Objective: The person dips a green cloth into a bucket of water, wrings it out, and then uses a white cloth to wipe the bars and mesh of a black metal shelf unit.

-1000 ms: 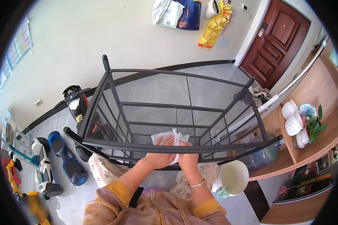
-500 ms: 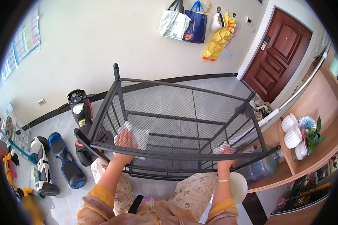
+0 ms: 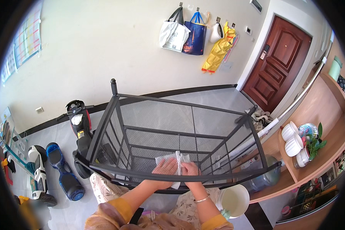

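At the far left, a blue hoverboard [image 3: 65, 174] and a white one [image 3: 37, 174] lie on the grey floor [image 3: 57, 134], with a black scooter [image 3: 80, 122] parked just beside the left end of a black wire-mesh rack [image 3: 188, 119]. Moving in, the left hand [image 3: 165, 167] lies flat on a white cloth [image 3: 171, 159], fingers spread and pressing it down onto the mesh shelf just behind the rack's near rail. Right next to it, touching it, the right hand [image 3: 189, 168] also rests on the cloth, fingers curled over its right edge; whether it pinches the cloth or only presses it cannot be told. A bracelet sits on that wrist. The step in hand looks like wiping the rack with the cloth, both hands meeting at the middle of the near side. The next move likely calls for a firm press and an even sweep along the shelf or rail, with the cloth kept from snagging in the mesh. Further right, a white bucket [image 3: 234, 200] stands on the floor below the rack, near a clear water jug [image 3: 266, 178], then a wooden shelf [image 3: 314, 115] with white bowls [image 3: 293, 140] and a small plant [image 3: 314, 143], and a brown door [image 3: 283, 61] behind.
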`<state>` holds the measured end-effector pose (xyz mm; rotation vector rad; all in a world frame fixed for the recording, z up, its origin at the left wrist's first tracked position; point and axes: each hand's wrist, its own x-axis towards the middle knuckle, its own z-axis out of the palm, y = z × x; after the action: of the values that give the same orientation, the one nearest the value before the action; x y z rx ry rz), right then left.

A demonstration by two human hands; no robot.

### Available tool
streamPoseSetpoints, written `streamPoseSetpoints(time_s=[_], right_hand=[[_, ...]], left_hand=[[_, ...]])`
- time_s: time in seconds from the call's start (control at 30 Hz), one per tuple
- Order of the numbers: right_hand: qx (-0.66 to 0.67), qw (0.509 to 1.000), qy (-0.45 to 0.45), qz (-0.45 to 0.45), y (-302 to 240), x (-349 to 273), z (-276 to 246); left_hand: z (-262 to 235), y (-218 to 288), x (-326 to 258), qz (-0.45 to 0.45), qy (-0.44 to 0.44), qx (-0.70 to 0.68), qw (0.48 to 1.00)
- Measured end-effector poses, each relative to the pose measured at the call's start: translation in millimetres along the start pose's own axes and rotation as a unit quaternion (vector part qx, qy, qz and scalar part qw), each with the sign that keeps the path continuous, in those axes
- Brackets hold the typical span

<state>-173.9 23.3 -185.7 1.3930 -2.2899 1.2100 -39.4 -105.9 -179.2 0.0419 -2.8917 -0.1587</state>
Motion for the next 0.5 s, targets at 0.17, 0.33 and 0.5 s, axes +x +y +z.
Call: streamPoseSetpoints(time_s=[0.17, 0.33, 0.5], right_hand=[[-0.178, 0.983, -0.034, 0.019, 57, 7, -41], [-0.292, 0.94, 0.069, 0.161, 129, 38, -95], [-0.299, 0.926, 0.112, 0.2, 103, 79, -47]], left_hand=[[-7, -48, -37, -0.183, 0.015, -0.08, 0.98], [-18, -45, -45, -0.173, 0.009, 0.014, 0.985], [-24, -45, -52, -0.166, -0.007, 0.044, 0.985]])
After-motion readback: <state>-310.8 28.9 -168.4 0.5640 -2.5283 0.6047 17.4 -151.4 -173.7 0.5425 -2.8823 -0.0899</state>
